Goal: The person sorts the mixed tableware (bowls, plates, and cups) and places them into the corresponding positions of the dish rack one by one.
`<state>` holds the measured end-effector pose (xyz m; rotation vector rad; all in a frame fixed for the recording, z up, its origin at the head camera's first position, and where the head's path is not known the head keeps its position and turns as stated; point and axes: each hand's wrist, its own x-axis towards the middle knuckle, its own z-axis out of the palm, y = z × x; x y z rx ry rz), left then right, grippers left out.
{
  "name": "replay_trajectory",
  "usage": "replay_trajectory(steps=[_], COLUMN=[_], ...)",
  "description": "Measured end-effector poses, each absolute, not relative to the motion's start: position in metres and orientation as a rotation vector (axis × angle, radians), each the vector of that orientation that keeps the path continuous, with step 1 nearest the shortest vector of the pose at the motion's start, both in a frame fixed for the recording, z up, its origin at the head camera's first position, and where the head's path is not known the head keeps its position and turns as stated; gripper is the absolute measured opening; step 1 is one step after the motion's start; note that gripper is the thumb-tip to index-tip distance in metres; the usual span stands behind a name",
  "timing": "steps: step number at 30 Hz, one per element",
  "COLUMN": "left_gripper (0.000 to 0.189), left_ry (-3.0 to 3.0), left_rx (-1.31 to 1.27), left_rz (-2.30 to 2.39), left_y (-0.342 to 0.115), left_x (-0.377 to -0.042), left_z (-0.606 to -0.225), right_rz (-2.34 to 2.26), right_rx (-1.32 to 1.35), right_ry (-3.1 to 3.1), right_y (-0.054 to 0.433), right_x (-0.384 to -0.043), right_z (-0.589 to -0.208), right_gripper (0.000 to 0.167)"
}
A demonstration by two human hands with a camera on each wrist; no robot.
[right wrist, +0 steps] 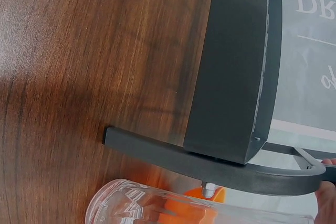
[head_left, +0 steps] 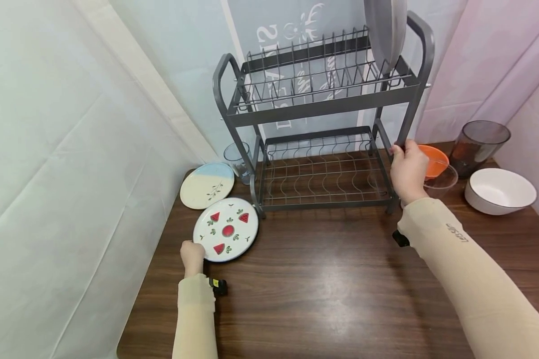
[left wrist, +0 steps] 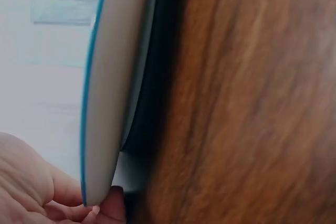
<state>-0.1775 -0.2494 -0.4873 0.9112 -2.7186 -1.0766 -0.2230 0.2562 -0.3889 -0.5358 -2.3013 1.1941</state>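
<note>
A white plate with watermelon drawings and a blue rim [head_left: 228, 245] lies over the table's left part. My left hand [head_left: 192, 254] pinches its near left edge; in the left wrist view a fingertip [left wrist: 113, 203] reaches beneath the rim, close over the wood. A dark grey two-tier dish rack [head_left: 310, 105] stands at the back. My right hand [head_left: 407, 168] grips its front right post, and in the right wrist view only a sliver of that hand [right wrist: 326, 203] shows. One large grey plate [head_left: 388, 35] stands upright at the right end of the rack's upper tier.
A cream and blue oval plate [head_left: 202, 192] and a clear glass [head_left: 240, 162] sit left of the rack. On its right are an orange bowl [head_left: 431, 153], a clear cup [head_left: 444, 180], a dark tinted container [head_left: 476, 147] and a white bowl [head_left: 494, 199]. White sheeting [head_left: 67, 164] walls the left side.
</note>
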Motion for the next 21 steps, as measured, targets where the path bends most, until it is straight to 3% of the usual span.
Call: replay_trajectory(steps=[10, 21], left_gripper=[0.030, 0.042], left_ry=[-2.706, -2.494], left_rx=[0.894, 1.019], left_rz=[-1.123, -1.498], left_y=[-0.259, -0.266], left_x=[-0.168, -0.157], left_z=[-0.483, -0.476], right_rz=[1.204, 1.172], right_rx=[-0.524, -0.531], right_ry=[-2.312, -2.295], right_y=[0.256, 0.256], right_x=[-0.223, -0.224], right_z=[-0.390, -0.389], right_gripper=[0.039, 0.036])
